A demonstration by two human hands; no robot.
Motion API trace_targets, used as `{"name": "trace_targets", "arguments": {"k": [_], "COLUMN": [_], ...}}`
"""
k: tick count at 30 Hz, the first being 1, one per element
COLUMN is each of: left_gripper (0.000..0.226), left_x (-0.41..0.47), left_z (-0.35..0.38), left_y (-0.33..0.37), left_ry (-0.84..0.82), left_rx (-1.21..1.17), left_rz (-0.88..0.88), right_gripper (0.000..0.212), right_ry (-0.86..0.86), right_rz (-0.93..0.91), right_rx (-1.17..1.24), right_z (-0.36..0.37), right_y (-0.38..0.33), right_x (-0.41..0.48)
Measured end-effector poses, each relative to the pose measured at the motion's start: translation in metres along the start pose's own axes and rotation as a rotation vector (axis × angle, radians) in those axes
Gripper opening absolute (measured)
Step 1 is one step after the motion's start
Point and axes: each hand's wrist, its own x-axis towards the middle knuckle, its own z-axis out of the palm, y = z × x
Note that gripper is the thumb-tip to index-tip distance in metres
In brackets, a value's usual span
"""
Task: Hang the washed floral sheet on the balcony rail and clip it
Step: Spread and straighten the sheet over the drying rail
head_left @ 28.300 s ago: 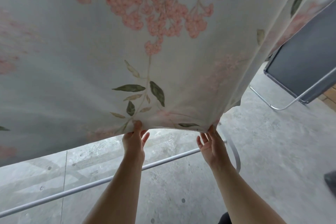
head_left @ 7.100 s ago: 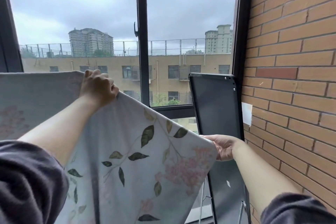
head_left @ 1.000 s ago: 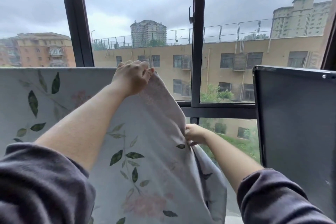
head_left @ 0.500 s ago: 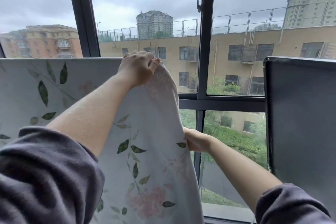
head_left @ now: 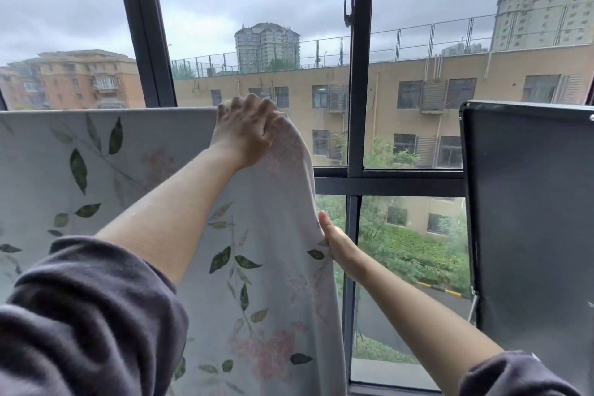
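The floral sheet [head_left: 263, 283], pale grey with green leaves and pink blossoms, hangs draped across the left half of the view, its top edge level and straight. The rail under it is hidden by the cloth. My left hand [head_left: 247, 135] is raised and closed over the sheet's top right corner. Lower down, my right hand [head_left: 337, 244] holds the sheet's right side edge, fingers behind the cloth. No clip is in view.
A dark-framed window [head_left: 358, 125] stands right behind the sheet, with buildings and greenery outside. A tall dark flat panel [head_left: 530, 219] on a metal frame stands at the right, close to my right arm.
My right hand has slid a little lower and outward along the sheet's side edge, and the edge hangs straighter. My left hand stays on the top corner.
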Motion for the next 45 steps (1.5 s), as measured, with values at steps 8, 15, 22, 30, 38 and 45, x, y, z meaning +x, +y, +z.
{"name": "trace_targets", "arguments": {"k": [8, 15, 22, 30, 38, 45], "left_gripper": [0.067, 0.062, 0.053, 0.047, 0.04, 0.028], "left_x": [-0.125, -0.223, -0.254, -0.269, -0.316, -0.384], "left_z": [0.088, 0.155, 0.17, 0.171, 0.18, 0.169], "left_y": [0.03, 0.056, 0.074, 0.082, 0.071, 0.048], "left_ry": [-0.023, -0.466, -0.583, -0.604, -0.729, -0.706], "left_rx": [-0.106, -0.206, -0.284, -0.329, -0.436, -0.643], "left_rz": [-0.014, -0.109, -0.165, -0.247, -0.294, -0.48], "right_gripper": [0.025, 0.02, 0.029, 0.048, 0.055, 0.059], "right_ry": [-0.014, -0.013, 0.294, 0.076, 0.232, 0.413], "right_rz": [0.043, 0.237, 0.343, 0.361, 0.439, 0.415], "right_rx": [0.071, -0.665, -1.035, -0.58, -0.235, 0.003], "right_z": [0.01, 0.008, -0.047, -0.005, 0.032, 0.085], "right_y": [0.063, 0.133, 0.117, 0.155, 0.188, 0.185], "right_x": [-0.028, -0.048, -0.047, -0.059, -0.09, -0.132]}}
